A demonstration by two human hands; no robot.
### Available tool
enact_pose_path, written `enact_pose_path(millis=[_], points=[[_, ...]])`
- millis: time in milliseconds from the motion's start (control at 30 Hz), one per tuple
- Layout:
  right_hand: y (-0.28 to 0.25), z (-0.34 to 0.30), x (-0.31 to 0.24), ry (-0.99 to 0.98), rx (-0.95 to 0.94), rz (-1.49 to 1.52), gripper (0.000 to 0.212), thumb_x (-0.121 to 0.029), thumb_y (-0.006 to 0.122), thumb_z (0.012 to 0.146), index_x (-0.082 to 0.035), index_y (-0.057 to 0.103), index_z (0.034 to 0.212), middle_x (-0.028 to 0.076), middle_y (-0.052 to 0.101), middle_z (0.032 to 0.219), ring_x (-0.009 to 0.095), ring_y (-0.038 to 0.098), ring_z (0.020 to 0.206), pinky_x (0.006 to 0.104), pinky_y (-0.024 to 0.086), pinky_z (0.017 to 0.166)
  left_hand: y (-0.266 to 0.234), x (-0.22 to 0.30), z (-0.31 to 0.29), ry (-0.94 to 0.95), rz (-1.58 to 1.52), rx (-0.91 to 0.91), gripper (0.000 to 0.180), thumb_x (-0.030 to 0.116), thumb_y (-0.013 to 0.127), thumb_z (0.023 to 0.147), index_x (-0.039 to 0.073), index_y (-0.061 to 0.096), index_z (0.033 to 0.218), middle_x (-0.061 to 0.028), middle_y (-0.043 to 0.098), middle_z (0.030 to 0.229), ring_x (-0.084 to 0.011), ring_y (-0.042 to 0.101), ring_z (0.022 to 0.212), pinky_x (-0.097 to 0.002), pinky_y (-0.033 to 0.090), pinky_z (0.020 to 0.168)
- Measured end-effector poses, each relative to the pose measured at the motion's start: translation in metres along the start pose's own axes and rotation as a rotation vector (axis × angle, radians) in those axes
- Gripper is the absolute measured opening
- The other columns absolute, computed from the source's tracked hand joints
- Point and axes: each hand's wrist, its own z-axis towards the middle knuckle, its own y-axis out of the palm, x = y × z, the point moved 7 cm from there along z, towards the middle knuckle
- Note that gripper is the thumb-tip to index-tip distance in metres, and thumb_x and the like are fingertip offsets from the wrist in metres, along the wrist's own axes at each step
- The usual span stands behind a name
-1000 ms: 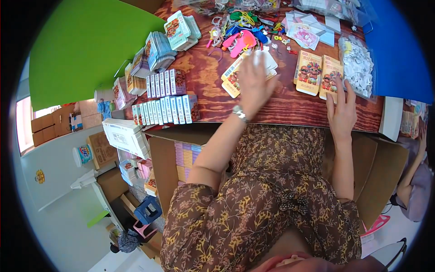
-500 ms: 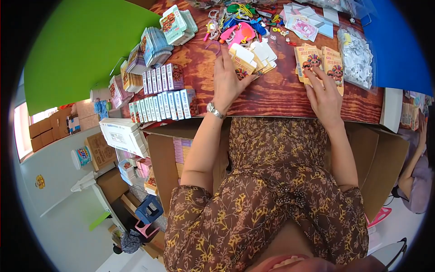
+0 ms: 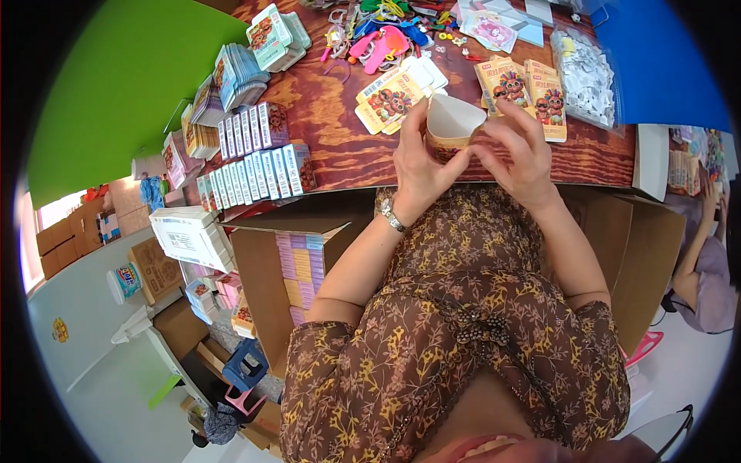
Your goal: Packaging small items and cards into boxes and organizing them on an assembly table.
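An orange-yellow small carton (image 3: pixel 455 122), opened up into a tube with its white inside showing, is held over the table's near edge. My left hand (image 3: pixel 423 166) grips it, with thumb and fingers round its left side and front. At its right edge are the curled thumb and fingers of my right hand (image 3: pixel 522 158), closed on the rim. Just beyond my left hand lies a fanned pile of flat orange cartons (image 3: pixel 384 102) with white flaps. Past my right hand sit several orange printed cartons (image 3: pixel 546 96).
Two rows of upright small boxes (image 3: pixel 266 177) stand at the left, with stacks of flat cartons (image 3: pixel 239 77) behind. Colourful small trinkets (image 3: pixel 378 46) are heaped at the back. A clear bag of white pieces (image 3: pixel 584 81) lies right. An open cardboard box (image 3: pixel 262 285) holds packed boxes below the table.
My left hand has lifted a carton from the flat pile toward me, and it is now opened out. My right hand has left the orange cartons and come to its right edge.
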Motion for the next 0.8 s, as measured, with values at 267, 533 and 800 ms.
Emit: enact_pose_path(millis=[267,533,800], points=[[0.005,-0.007,0.004,-0.011,-0.160,-0.018,0.030,-0.007,0.079,0.083,-0.002,0.068,0.111,0.018,0.062,0.124,0.026,0.070,0.097,0.0341,0.060,0.080,0.010,0.008,-0.008,0.238,0.137,-0.119,0.070,0.013,0.088,0.068,0.004,0.052,0.127,-0.0200,0.059,0.123,-0.0359,0.063,0.107,-0.0399,0.057,0.084],[0.009,-0.001,0.035,0.589,-0.187,0.393,0.016,-0.007,0.056,0.103,0.004,0.066,0.110,0.007,0.069,0.105,0.013,0.066,0.098,0.0288,0.055,0.083,0.016,-0.003,-0.022,0.218,0.165,-0.152,0.069,0.016,0.091,0.068,0.003,0.053,0.124,-0.0245,0.058,0.124,-0.0407,0.062,0.112,-0.0435,0.057,0.086],[0.023,0.003,0.022,0.620,-0.389,0.418,0.017,-0.009,0.064,0.098,0.001,0.068,0.111,0.004,0.067,0.100,0.011,0.064,0.092,0.0263,0.053,0.077,0.020,-0.010,-0.027,0.204,0.145,-0.144,0.081,0.013,0.091,0.068,0.002,0.045,0.134,-0.0211,0.059,0.126,-0.0345,0.065,0.109,-0.0402,0.058,0.088]])
